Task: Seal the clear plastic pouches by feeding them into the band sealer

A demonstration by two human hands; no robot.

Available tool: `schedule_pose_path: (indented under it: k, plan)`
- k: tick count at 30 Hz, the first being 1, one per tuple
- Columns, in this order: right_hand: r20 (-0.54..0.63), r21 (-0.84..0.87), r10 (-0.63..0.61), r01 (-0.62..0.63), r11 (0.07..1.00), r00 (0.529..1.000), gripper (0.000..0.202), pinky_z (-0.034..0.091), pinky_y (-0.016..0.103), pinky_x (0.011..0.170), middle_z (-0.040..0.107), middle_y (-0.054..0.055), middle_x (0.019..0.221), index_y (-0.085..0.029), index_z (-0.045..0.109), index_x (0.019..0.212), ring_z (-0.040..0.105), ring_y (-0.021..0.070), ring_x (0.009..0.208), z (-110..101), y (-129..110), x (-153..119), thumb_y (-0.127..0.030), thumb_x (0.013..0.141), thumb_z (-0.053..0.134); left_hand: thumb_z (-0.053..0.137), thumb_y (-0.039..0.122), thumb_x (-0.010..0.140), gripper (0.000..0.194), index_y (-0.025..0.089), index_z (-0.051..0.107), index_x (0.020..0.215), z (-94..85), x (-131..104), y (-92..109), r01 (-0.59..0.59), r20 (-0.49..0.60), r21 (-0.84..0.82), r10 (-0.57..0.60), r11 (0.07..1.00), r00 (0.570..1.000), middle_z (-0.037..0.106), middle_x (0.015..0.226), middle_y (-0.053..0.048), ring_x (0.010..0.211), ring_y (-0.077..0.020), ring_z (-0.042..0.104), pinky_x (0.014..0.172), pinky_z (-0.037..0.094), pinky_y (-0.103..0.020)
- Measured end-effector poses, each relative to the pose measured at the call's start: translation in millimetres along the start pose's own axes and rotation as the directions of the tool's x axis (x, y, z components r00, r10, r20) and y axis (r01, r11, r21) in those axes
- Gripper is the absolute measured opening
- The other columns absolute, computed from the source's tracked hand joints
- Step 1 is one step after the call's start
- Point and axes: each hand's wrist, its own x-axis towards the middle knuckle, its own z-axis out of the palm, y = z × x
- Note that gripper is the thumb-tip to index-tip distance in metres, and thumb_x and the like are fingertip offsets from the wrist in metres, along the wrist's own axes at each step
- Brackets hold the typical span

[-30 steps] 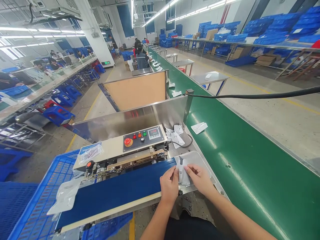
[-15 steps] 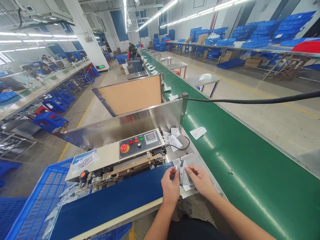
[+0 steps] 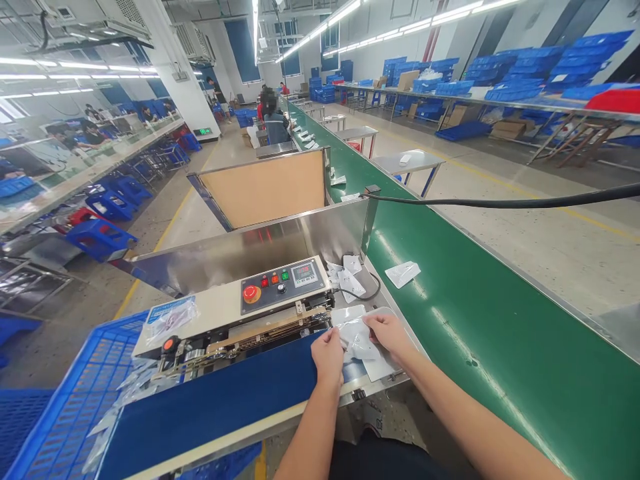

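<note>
A small white and clear plastic pouch (image 3: 356, 337) is stretched between my two hands at the right end of the sealing machine (image 3: 225, 313). My left hand (image 3: 329, 357) pinches its left edge, above the end of the blue belt (image 3: 225, 407). At its upper right edge, the fingers of my right hand (image 3: 390, 337) are closed on it. A flat white sheet or pouch (image 3: 380, 367) lies beneath. Several more white pouches (image 3: 351, 283) are heaped behind, by the machine's metal guard (image 3: 280, 237). What the held pouch contains is unclear.
Along the right runs a green conveyor belt (image 3: 480, 313) with a single pouch (image 3: 403, 274) nearby and others farther off. A black cable (image 3: 500, 202) crosses above it. A blue basket (image 3: 75, 380) holding clear bags stands at left. A person (image 3: 275, 123) sits farther along the belt.
Both hands have moved slightly left and up with the pouch, toward the machine's sealing side. The pouch's top edge is now spread wider between the fingers. The camera has shifted slightly.
</note>
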Motion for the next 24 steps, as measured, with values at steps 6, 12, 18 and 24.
schedule_pose_path:
  k: [6,12,18,24]
  plan:
    - [0.083,0.048,0.156,-0.160,0.986,0.984,0.037,0.055,0.027,0.052,0.059,-0.001,0.050,-0.021,0.063,0.057,0.054,0.0132,0.048,39.2,-15.9,13.7,-0.048,0.070,0.085,0.092,0.062,0.059,0.063,0.008,0.084,0.090,-24.6,18.3,7.1,0.038,-0.095,-0.074,-0.045,0.997,0.994,0.077,0.076,-0.011,0.062,-0.0198,0.069,0.060,0.056,-0.034]
    - [0.214,0.014,0.144,-0.150,0.989,0.966,0.037,0.058,0.026,0.056,0.064,0.001,0.055,-0.020,0.065,0.056,0.059,0.0126,0.051,83.1,-21.0,-1.3,-0.044,0.076,0.084,0.093,0.060,0.060,0.062,0.008,0.084,0.093,-71.1,21.4,12.5,0.003,-0.216,-0.063,-0.017,0.998,0.976,0.078,0.077,-0.009,0.065,-0.0190,0.069,0.061,0.055,-0.031]
    - [0.269,-0.024,0.030,-0.025,0.999,0.963,0.038,0.061,0.028,0.060,0.077,0.009,0.075,-0.017,0.080,0.078,0.071,0.0187,0.066,25.9,-16.0,6.5,-0.055,0.082,0.081,0.087,0.057,0.074,0.054,0.012,0.083,0.103,-118.1,10.9,21.4,-0.065,-0.330,-0.012,0.057,0.998,0.942,0.082,0.092,-0.011,0.086,-0.0251,0.077,0.079,0.062,-0.036]
    - [-0.304,-0.100,0.079,-0.114,0.988,0.949,0.035,0.062,0.032,0.059,0.076,0.014,0.076,-0.015,0.074,0.076,0.071,0.0214,0.062,-121.9,21.0,116.0,-0.049,0.077,0.082,0.077,0.057,0.089,0.055,0.016,0.078,0.126,-162.0,-34.8,31.4,-0.176,-0.577,0.236,0.283,0.956,0.766,0.080,0.117,-0.014,0.109,-0.0281,0.076,0.105,0.059,-0.045]
